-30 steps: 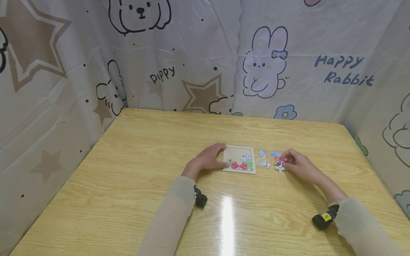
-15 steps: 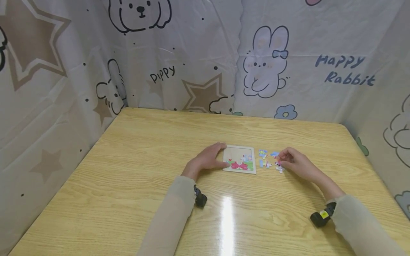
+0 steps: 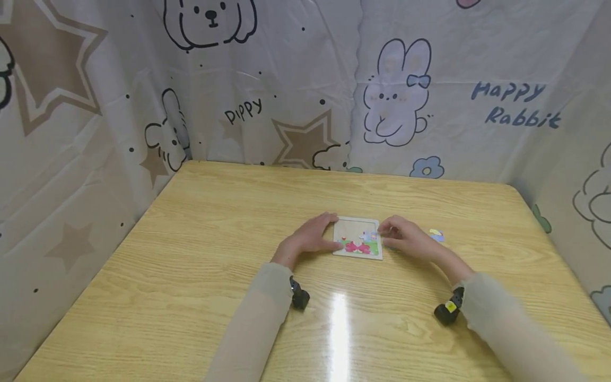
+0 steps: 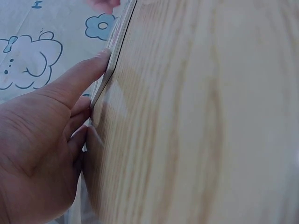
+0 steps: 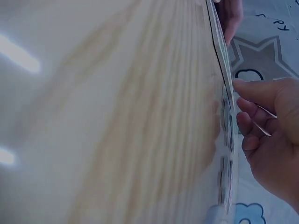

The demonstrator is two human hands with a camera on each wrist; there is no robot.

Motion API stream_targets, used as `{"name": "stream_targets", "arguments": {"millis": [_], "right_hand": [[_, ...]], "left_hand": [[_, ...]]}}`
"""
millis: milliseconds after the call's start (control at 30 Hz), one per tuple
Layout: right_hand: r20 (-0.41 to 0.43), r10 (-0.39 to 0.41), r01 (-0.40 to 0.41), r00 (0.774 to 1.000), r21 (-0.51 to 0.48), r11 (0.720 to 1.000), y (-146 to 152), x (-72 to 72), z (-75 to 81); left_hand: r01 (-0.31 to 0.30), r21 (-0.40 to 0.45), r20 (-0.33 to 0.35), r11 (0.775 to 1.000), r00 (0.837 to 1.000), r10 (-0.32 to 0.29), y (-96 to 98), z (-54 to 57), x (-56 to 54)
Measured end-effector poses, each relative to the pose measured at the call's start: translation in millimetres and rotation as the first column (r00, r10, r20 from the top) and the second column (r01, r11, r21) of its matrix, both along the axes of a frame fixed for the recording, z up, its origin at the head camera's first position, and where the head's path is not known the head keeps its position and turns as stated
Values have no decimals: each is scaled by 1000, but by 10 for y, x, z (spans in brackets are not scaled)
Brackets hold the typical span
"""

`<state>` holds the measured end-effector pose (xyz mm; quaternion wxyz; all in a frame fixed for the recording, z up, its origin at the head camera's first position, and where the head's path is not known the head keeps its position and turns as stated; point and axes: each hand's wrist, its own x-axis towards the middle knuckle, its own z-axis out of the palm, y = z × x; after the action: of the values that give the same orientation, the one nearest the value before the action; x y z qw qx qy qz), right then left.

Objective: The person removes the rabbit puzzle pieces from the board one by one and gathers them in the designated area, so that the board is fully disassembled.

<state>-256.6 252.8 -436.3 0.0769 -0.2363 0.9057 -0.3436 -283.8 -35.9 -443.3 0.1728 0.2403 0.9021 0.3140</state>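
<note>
A light wooden puzzle tray (image 3: 355, 220) lies on the table, with pink, green and blue picture pieces (image 3: 358, 247) along its lower part and right side. My left hand (image 3: 309, 237) steadies the tray at its left side, thumb near the lower corner and fingers at the upper one. In the left wrist view the left thumb (image 4: 100, 60) lies along the tray's edge. My right hand (image 3: 408, 239) is at the tray's right edge, thumb and fingertips drawn together in a pinch on a puzzle piece, which the fingers hide. Right wrist view: the right thumb (image 5: 252, 91) meets the tray's edge.
A blue and yellow puzzle piece (image 3: 436, 235) lies on the table beyond the right hand. More loose pieces (image 5: 226, 116) show edge-on beneath that hand in the right wrist view. A printed curtain (image 3: 296, 95) hangs behind the wooden table (image 3: 238, 212).
My right hand pinched at the loose pieces right of the tray, then moved left to the tray's right edge, covering most of the loose pieces. The left hand and tray stay in place.
</note>
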Motion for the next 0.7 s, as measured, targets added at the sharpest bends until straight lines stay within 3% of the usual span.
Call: {"name": "stream_targets", "arguments": {"millis": [267, 700], "right_hand": [[3, 80, -80, 997, 19, 997, -185, -145, -29], [77, 89, -90, 993, 14, 996, -246, -152, -3]], "left_hand": [[-4, -2, 6, 1000, 1000, 4, 5, 6, -3], [-9, -16, -1, 1000, 1000, 9, 2, 1, -3]]}}
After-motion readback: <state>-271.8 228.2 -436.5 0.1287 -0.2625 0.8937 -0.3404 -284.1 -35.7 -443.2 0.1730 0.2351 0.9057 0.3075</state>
